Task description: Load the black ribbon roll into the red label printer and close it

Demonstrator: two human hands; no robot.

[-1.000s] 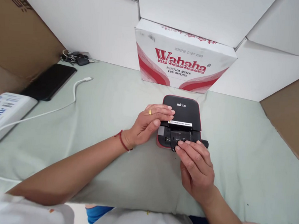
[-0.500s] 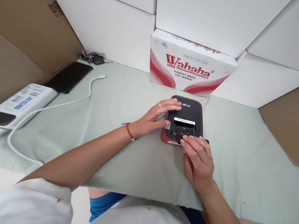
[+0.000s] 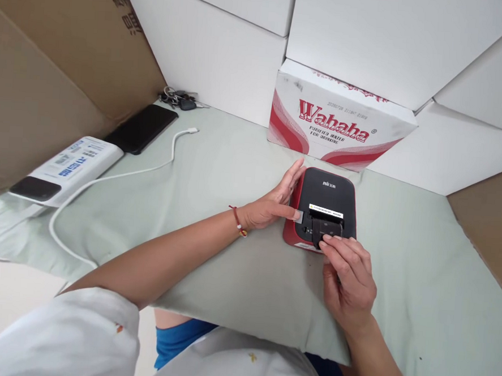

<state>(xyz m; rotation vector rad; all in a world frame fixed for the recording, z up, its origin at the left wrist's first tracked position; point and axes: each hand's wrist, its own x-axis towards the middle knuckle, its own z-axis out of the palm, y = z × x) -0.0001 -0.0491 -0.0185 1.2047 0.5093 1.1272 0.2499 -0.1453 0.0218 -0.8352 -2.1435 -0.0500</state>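
Note:
A small black device with a red rim (image 3: pixel 331 196) lies on the pale green cloth, in front of the Wahaha box. My left hand (image 3: pixel 275 203) rests against its left side, fingers stretched along the edge and thumb on the near corner. My right hand (image 3: pixel 348 273) is at the near end, its fingertips pressed on a black flap or clip part (image 3: pixel 323 229) in the device's open compartment. A white label strip runs across the device above that compartment.
A Wahaha water carton (image 3: pixel 340 122) and white boxes stand behind. At the left lie a black phone (image 3: pixel 142 127), keys (image 3: pixel 177 98), a white power bank (image 3: pixel 67 168) with a white cable (image 3: pixel 141 173), and brown cardboard (image 3: pixel 49 68). More cardboard stands at the right.
My left hand slid off the device's top to its left side. My right hand stayed on the black part at the near end. The camera turned left.

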